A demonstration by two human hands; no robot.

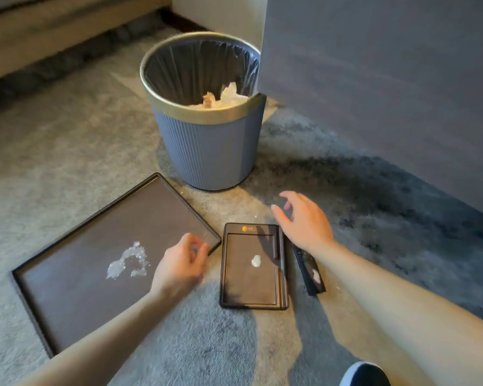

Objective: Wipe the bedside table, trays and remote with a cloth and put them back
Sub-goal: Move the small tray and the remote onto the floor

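Floor level, carpet [67, 168]. Large tray [95, 263] lies flat at left, a splashed whitish mess near its middle; small tray [253, 270] lies just beside its right corner, a white blob in its well; remote [308, 270] lies just right of the small tray, partly under the right forearm, with a white smear on its near end. Waste bin [207, 115] stands behind them, lined, crumpled paper inside. No cloth in view, and the bedside table itself is not clearly in frame (the grey panel at right may be furniture; cannot tell). Left hand [181, 263] hovers over the near right corner of the large tray, fingers loosely curled, gripping nothing. Right hand [304, 218] is spread open above the far edge of the small tray, empty too. Judgement: wiping not yet begun on any piece. Risks from here: lifting either tray by one corner would tilt it, and the wet mess could run off onto the carpet, which would be far harder to clean. The right forearm hangs low over the remote; a sweep could drag the smear along it or push it across the pile. Handling the soiled items bare-handed with no cloth would spread residue to clean rims. The trays sit close together, so moving one may knock the other.
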